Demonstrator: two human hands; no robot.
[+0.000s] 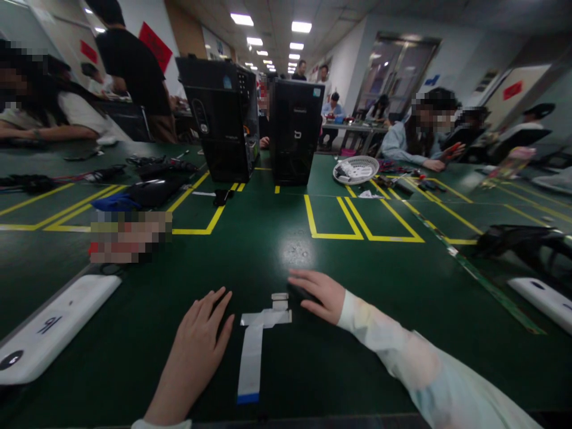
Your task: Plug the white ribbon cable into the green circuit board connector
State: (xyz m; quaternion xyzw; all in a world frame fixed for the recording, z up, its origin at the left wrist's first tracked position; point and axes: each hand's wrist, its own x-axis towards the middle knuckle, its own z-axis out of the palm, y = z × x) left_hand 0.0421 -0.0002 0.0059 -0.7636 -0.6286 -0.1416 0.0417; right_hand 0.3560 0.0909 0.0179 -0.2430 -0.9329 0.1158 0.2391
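My left hand [203, 328] lies on the green table mat, fingers spread and nothing in them. Just to its right is a white flat ribbon cable [251, 360], folded across itself, with a blue strip at its near end. A small connector [280, 297] sits at the far end of the cable. On the other side of it, my right hand [322, 295] rests palm down with its fingers apart. A dark patch shows beneath those fingers; whether it is an object or a shadow I cannot tell.
Two black computer towers [292, 137] stand at the back. A white basket [356, 171] sits right of them. White devices [62, 325] lie at both sides, with dark cables [156, 167] at the left. Yellow tape [335, 236] marks the mat. Other people sit around.
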